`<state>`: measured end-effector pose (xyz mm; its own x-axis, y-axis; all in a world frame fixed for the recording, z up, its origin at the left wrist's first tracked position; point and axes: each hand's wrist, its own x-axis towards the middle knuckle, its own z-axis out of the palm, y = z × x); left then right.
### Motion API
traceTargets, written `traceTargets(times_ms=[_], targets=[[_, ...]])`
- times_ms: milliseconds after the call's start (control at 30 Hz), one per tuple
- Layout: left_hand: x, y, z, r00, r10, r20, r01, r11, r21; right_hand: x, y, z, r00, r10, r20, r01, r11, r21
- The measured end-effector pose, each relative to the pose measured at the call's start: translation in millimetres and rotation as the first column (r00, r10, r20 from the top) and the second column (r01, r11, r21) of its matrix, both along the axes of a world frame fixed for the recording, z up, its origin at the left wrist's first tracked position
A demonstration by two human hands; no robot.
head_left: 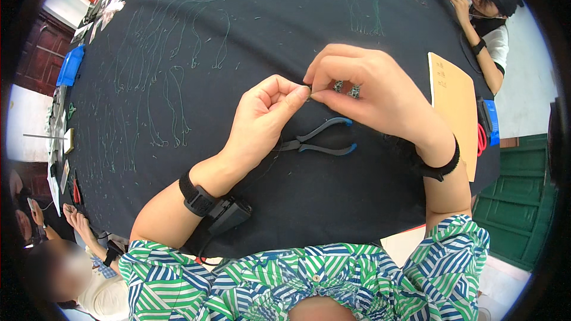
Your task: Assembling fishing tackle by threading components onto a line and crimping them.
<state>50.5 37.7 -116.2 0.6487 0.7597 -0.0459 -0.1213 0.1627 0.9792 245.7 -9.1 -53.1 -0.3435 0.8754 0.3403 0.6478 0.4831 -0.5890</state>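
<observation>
Above the middle of the black cloth, my left hand and my right hand meet fingertip to fingertip. Each is closed in a pinch on something too small to make out. A thin line seems to trail down below my left hand. Pliers with grey, blue-tipped handles lie just below my hands, jaws toward my left wrist. Through the gap between my right thumb and fingers shows a small cluster of shiny silver-green bits; whether it rests on the cloth or in my palm, I cannot tell.
Many thin green threads lie across the cloth to the left and far side. A tan cardboard sheet and red-handled scissors are at right. A black device sits beside my left forearm. Other people occupy the table's edges.
</observation>
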Motion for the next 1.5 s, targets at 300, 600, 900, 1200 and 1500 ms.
traceTargets(times_ms=[300, 600, 900, 1200, 1500], targets=[[1, -2, 2, 0.998, -0.049, 0.033, 0.050, 0.998, -0.036, 2, 0, -4, 0.998, 0.013, 0.065, -0.017, 0.999, 0.049], [-1, -2, 5, 0.999, -0.041, -0.027, 0.041, 0.999, -0.035, 9, 2, -4, 0.999, 0.031, 0.032, -0.028, 0.995, -0.091], [-2, -1, 2, 0.998, -0.049, 0.032, 0.052, 0.993, -0.107, -3, -2, -8, 0.999, -0.031, 0.030, 0.031, 0.999, 0.017], [-1, -4, 9, 0.999, -0.040, -0.022, 0.041, 0.999, 0.009, -4, -5, -7, 0.988, -0.070, 0.140, 0.057, 0.994, 0.094], [-3, -6, 14, 0.999, -0.007, -0.047, 0.009, 0.999, 0.047, 5, -3, 5, 0.998, -0.047, -0.032, 0.040, 0.981, -0.189]])
